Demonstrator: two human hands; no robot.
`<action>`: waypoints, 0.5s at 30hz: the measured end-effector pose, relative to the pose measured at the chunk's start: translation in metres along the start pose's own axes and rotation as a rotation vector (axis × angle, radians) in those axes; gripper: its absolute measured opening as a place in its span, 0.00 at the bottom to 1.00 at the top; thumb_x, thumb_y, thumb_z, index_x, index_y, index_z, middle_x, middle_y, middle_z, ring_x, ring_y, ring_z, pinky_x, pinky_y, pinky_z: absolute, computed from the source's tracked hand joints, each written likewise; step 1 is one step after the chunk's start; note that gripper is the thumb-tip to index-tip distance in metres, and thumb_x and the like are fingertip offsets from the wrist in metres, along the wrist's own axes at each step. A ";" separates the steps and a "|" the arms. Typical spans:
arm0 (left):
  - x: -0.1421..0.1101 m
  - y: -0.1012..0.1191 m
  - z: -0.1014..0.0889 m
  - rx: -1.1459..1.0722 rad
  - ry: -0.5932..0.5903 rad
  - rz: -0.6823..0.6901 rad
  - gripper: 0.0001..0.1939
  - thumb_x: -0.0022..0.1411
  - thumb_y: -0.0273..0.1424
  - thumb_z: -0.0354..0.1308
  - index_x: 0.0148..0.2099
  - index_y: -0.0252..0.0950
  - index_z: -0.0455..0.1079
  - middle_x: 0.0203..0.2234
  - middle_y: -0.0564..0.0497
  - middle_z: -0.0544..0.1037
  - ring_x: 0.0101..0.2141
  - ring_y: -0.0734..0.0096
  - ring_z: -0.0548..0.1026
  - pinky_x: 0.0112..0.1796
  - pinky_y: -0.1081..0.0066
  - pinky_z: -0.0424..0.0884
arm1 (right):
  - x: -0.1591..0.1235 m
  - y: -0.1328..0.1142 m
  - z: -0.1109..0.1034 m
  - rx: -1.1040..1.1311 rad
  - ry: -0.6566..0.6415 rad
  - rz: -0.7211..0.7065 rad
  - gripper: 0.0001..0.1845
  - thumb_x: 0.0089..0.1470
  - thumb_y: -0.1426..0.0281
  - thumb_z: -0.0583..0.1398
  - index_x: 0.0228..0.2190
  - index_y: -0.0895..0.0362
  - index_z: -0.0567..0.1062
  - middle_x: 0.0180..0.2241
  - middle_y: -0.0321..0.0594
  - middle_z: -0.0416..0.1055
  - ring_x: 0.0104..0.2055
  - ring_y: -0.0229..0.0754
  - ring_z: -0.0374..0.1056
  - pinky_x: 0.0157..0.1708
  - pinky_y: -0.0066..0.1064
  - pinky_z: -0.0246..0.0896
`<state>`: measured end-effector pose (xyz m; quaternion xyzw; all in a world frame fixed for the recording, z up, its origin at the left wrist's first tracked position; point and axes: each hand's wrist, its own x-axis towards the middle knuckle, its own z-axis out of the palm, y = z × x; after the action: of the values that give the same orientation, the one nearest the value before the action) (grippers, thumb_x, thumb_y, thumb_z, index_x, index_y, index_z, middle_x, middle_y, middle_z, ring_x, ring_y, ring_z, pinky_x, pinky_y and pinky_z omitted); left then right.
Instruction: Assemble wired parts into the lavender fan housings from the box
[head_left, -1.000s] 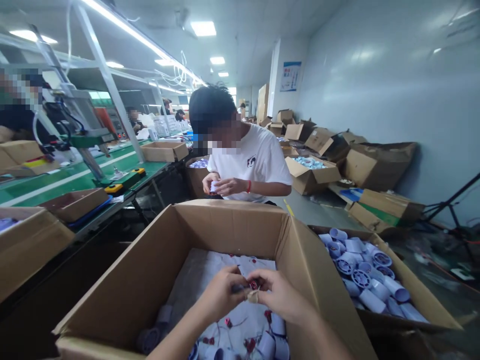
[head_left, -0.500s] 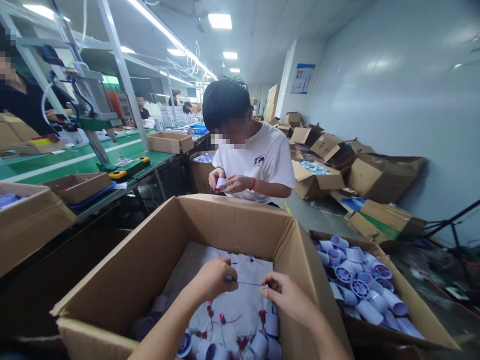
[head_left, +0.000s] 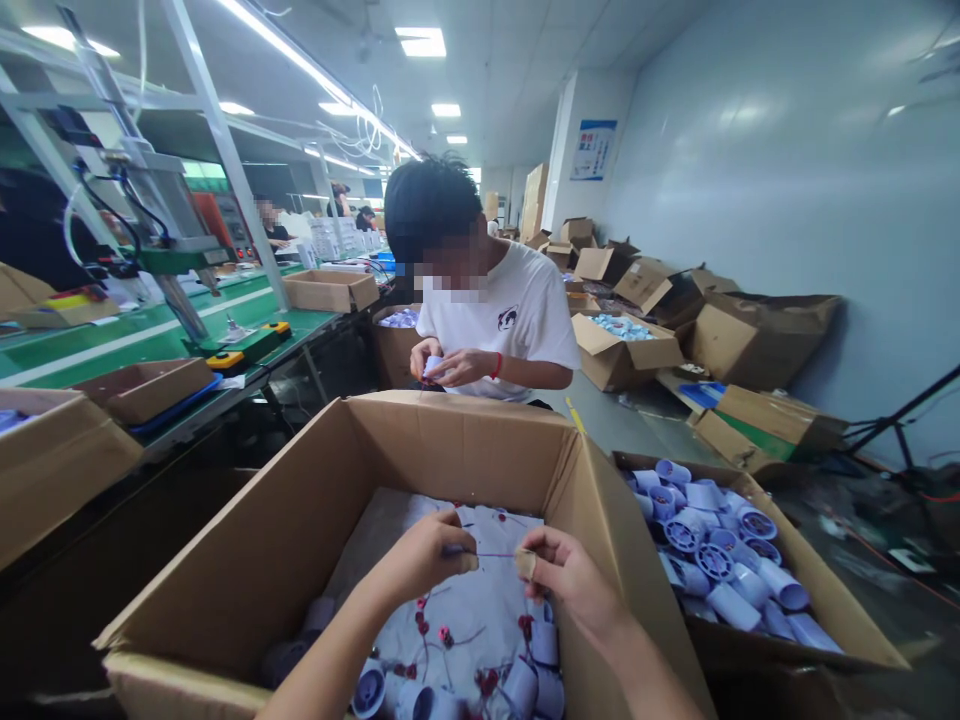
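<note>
Thin wire [head_left: 495, 554] was held taut above the white sheet [head_left: 487, 590] inside the cardboard box [head_left: 457, 440], pinched on one side by the left hand [head_left: 431, 556] and on the other by the right hand [head_left: 566, 572], seemingly so that slack was kept out. Whereas the hands had been nearly together a second earlier, they were now spread apart, with the wire exposed between them.

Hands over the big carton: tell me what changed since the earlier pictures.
The left hand and right hand have moved apart, and a thin wire now stretches between them. The red piece first seen there no longer shows. The cups in the side carton stayed put.
</note>
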<state>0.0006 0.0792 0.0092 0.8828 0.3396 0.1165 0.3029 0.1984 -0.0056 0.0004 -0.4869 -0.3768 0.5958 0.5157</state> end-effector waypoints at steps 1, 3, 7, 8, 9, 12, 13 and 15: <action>0.000 -0.001 0.001 -0.028 0.008 -0.003 0.08 0.58 0.36 0.59 0.34 0.39 0.76 0.33 0.50 0.71 0.33 0.69 0.70 0.39 0.71 0.66 | 0.000 -0.001 0.001 0.028 -0.001 0.000 0.27 0.28 0.52 0.71 0.23 0.57 0.69 0.17 0.29 0.67 0.18 0.32 0.61 0.19 0.25 0.54; 0.000 -0.004 0.003 -0.075 0.055 -0.032 0.09 0.56 0.38 0.61 0.36 0.38 0.74 0.37 0.50 0.71 0.35 0.68 0.71 0.41 0.70 0.67 | 0.000 -0.001 0.002 0.069 0.017 -0.012 0.27 0.28 0.53 0.72 0.23 0.58 0.70 0.17 0.29 0.67 0.18 0.31 0.61 0.20 0.25 0.54; 0.000 -0.012 0.004 -0.113 0.213 -0.152 0.26 0.49 0.39 0.66 0.51 0.40 0.68 0.46 0.45 0.70 0.45 0.59 0.70 0.47 0.65 0.66 | 0.001 -0.002 0.000 0.179 0.151 -0.102 0.26 0.26 0.54 0.73 0.23 0.57 0.71 0.18 0.29 0.66 0.19 0.31 0.60 0.21 0.24 0.55; 0.000 -0.013 0.004 -0.115 0.240 -0.184 0.30 0.49 0.38 0.66 0.54 0.40 0.66 0.47 0.44 0.71 0.47 0.58 0.70 0.49 0.64 0.66 | 0.002 -0.002 -0.001 0.202 0.175 -0.123 0.27 0.25 0.54 0.73 0.24 0.57 0.72 0.19 0.29 0.66 0.20 0.31 0.60 0.21 0.24 0.55; 0.000 -0.014 0.004 -0.119 0.261 -0.210 0.32 0.49 0.38 0.66 0.56 0.40 0.64 0.48 0.44 0.71 0.48 0.56 0.69 0.50 0.63 0.65 | 0.002 -0.002 -0.002 0.219 0.189 -0.143 0.27 0.25 0.54 0.73 0.24 0.57 0.72 0.19 0.29 0.66 0.20 0.31 0.60 0.22 0.24 0.56; 0.001 -0.016 0.007 -0.144 0.331 -0.197 0.37 0.47 0.35 0.67 0.59 0.40 0.61 0.50 0.43 0.71 0.51 0.54 0.68 0.52 0.58 0.64 | 0.001 0.002 -0.004 0.233 0.185 -0.199 0.26 0.26 0.54 0.73 0.24 0.57 0.73 0.19 0.29 0.66 0.20 0.31 0.60 0.21 0.24 0.56; 0.001 -0.015 0.008 -0.152 0.358 -0.162 0.37 0.46 0.33 0.68 0.59 0.40 0.61 0.52 0.43 0.70 0.52 0.53 0.68 0.53 0.57 0.63 | 0.001 0.004 -0.003 0.228 0.173 -0.217 0.25 0.27 0.54 0.73 0.24 0.56 0.73 0.18 0.30 0.66 0.20 0.31 0.61 0.21 0.24 0.56; 0.002 -0.014 0.010 -0.160 0.402 -0.083 0.36 0.45 0.28 0.67 0.57 0.41 0.62 0.54 0.44 0.69 0.53 0.54 0.66 0.54 0.56 0.62 | -0.001 0.008 -0.001 0.184 0.126 -0.234 0.23 0.28 0.56 0.73 0.24 0.56 0.74 0.18 0.30 0.67 0.20 0.32 0.61 0.21 0.23 0.58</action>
<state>-0.0014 0.0840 -0.0070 0.8001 0.4188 0.3043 0.3029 0.1975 -0.0084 -0.0077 -0.4269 -0.3417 0.5320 0.6466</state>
